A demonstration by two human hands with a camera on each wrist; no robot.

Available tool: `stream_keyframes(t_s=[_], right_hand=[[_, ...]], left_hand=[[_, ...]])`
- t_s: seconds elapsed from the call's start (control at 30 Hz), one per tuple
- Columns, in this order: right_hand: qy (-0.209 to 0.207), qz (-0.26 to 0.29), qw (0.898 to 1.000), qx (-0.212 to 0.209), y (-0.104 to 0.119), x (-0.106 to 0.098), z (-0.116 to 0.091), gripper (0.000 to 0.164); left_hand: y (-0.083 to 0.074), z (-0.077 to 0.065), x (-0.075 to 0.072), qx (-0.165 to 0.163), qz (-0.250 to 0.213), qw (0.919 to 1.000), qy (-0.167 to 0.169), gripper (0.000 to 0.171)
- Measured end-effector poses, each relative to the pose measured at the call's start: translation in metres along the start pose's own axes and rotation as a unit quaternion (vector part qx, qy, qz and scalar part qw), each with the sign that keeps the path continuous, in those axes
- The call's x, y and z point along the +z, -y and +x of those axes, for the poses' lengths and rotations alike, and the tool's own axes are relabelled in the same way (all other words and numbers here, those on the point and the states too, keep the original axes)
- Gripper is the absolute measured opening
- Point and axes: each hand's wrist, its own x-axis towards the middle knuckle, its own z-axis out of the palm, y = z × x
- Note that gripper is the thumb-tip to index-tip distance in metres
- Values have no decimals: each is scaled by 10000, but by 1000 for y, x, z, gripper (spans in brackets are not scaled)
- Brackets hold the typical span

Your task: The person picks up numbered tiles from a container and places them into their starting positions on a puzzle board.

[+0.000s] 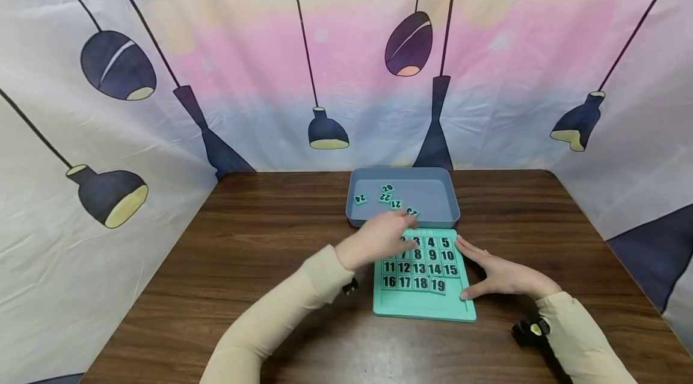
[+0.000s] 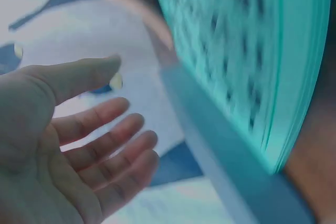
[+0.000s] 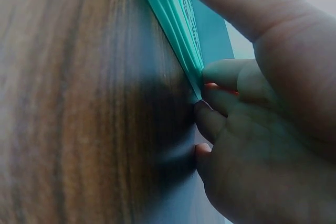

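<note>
A turquoise number board (image 1: 422, 306) lies on the table, with number tiles in rows from the top down to 19 (image 1: 438, 285). My left hand (image 1: 379, 236) is over the board's upper left, fingers pointing to the tray. In the left wrist view its fingers (image 2: 113, 177) are loosely spread and hold nothing. My right hand (image 1: 503, 272) rests along the board's right edge, fingertips at the upper corner and thumb lower down. The right wrist view shows those fingertips (image 3: 210, 121) against the board's side (image 3: 176, 30).
Behind the board stands a blue-grey tray (image 1: 438, 191). Several loose tiles lie in it, among them 24 (image 1: 360, 198), 22 (image 1: 385, 197) and 21 (image 1: 396, 204). The wooden table (image 1: 260, 221) ends at a hanging cloth (image 1: 260, 71) printed with lamps.
</note>
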Motion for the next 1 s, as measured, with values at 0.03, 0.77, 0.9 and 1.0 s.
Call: stream_keyframes(t_s=[0.03, 0.77, 0.9, 1.0], right_hand=[[-10, -18, 10000, 11, 0, 0, 0, 115], [-15, 198, 9997, -169, 0, 2, -3, 115], [11, 214, 9996, -157, -1, 2, -2, 115], [-5, 202, 9997, -113, 0, 2, -2, 115]], left_hand=[[7, 4, -9, -15, -190, 9998, -68, 36], [107, 91, -88, -890, -2105, 9626, -1458, 40], [123, 103, -76, -1136, -2448, 9518, -1455, 43], [133, 110, -64, -1304, -2524, 9490, -1367, 42]])
